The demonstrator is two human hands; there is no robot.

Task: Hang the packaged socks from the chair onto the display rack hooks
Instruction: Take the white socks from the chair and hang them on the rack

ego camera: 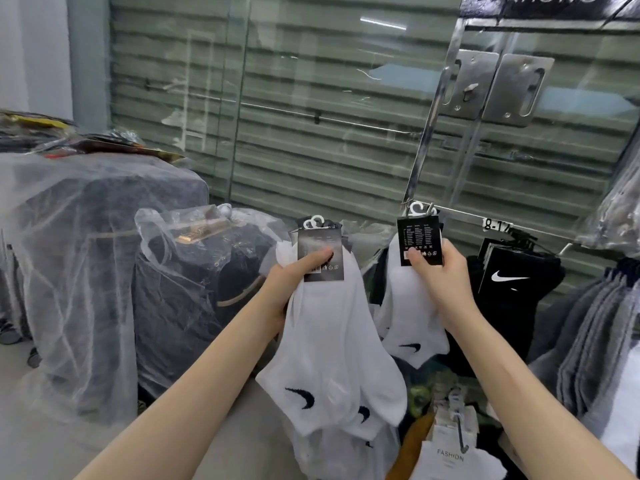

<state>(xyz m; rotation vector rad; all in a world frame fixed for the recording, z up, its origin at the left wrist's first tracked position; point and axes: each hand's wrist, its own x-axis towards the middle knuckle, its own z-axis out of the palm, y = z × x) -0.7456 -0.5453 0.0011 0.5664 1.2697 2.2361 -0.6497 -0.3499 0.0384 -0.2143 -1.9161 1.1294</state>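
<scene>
Left hand [294,282]: curled around a bundle of white socks [329,341]; the thumb lay pressed across the black card [320,258] at the top of the bundle.
Bundle: several white ankle socks hung down below the left hand, each with a dark swoosh near the toe; white plastic hangers [313,222] stood up just above the thumb.
Right hand [440,275]: pinching a single pair of white socks [405,313] by its card, thumb on the printed face and fingers behind it.
Single pair: held up and to the left of the right hand's knuckles, well apart from the bundle; its black card [419,240] faced the camera.
Hanger of the pair [419,207]: right above the right thumb, at the near end of the metal rail [460,216]. I could not tell whether it was already hooked on.
Metal rail: ran away to the right from above the right hand, with a small price tag [495,225] clipped on it.
Black socks [509,278]: hung from the rail just to the right of the right hand, with a white swoosh on the label.
Grey socks [595,323]: a row further right, beyond the black ones.
Pack marked FASHION [450,455]: below the right forearm, near the bottom edge.
Plastic-covered piles [104,254]: dark goods under clear sheeting, to the left of the left arm.
Glass wall [311,98]: beyond both hands, with a ribbed shutter behind it.
</scene>
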